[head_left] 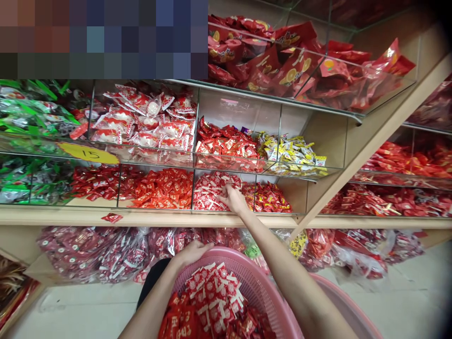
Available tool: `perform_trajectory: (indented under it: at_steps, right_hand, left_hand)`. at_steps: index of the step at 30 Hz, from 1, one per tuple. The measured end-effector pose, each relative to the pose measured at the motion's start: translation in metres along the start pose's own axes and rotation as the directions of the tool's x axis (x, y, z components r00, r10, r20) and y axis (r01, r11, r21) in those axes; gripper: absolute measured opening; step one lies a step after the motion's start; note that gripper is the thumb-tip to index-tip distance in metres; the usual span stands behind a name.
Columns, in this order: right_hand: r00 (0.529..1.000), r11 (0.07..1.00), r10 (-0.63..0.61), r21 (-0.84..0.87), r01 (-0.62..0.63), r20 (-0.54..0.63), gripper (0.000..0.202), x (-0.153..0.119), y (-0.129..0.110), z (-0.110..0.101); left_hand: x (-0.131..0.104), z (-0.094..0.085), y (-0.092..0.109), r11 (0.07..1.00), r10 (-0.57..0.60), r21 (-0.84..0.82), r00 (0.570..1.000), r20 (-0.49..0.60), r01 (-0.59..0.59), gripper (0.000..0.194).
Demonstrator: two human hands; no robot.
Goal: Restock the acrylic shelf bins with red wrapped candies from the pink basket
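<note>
My left hand grips the rim of a pink plastic basket at the bottom centre. Inside the basket lie red-and-white wrapped candies and plain red packets. My right hand reaches into a lower shelf compartment, over a pile of red-and-white candies. Its fingers are pinched together, and whatever may be between them is too small to make out.
Orange-red packets fill the compartment to the left, red-and-yellow ones the right. One red candy lies on the wooden ledge. Bagged candies sit under the shelf. Another pink basket stands at lower right.
</note>
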State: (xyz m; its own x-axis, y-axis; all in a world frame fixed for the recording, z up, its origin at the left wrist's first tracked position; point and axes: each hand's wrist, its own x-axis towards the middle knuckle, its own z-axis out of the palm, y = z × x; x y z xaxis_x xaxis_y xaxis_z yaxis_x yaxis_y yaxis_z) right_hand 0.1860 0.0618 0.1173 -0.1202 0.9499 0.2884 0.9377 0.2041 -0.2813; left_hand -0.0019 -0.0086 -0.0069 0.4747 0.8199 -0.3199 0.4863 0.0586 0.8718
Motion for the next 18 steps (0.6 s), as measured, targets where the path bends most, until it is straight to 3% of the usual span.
perform_trajectory:
  at_steps: [9, 18]
  right_hand:
    - [0.997, 0.988, 0.037, -0.15, -0.025, 0.074, 0.015, 0.0, -0.004, -0.001]
    - [0.993, 0.986, 0.064, -0.16, -0.047, 0.104, 0.029, 0.0, 0.001, 0.002]
  left_hand:
    - [-0.009, -0.003, 0.017, 0.998, -0.051, 0.041, 0.999, 0.019, 0.05, 0.056]
    - [-0.006, -0.001, 0.009, 1.0, -0.024, 0.016, 1.0, 0.01, 0.024, 0.057]
